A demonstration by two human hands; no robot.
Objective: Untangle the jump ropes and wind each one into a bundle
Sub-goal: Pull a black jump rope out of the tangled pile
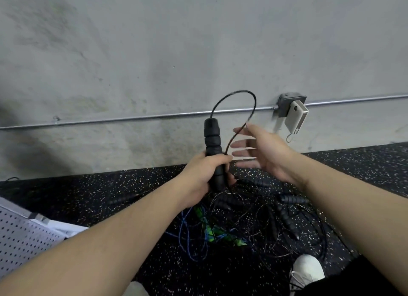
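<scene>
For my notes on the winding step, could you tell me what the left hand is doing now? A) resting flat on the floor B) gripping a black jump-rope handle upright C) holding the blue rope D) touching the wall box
B: the left hand grips the black handle upright, its cord looping toward the right hand, whose fingers are straight.

This looks like a gym or a training room. The floor (110, 198) is black rubber with white speckles, the wall (154, 42) is bare grey concrete with a metal conduit (154, 116) and an outlet box (287, 103), and jump ropes (242, 220) lie tangled on the floor.
</scene>
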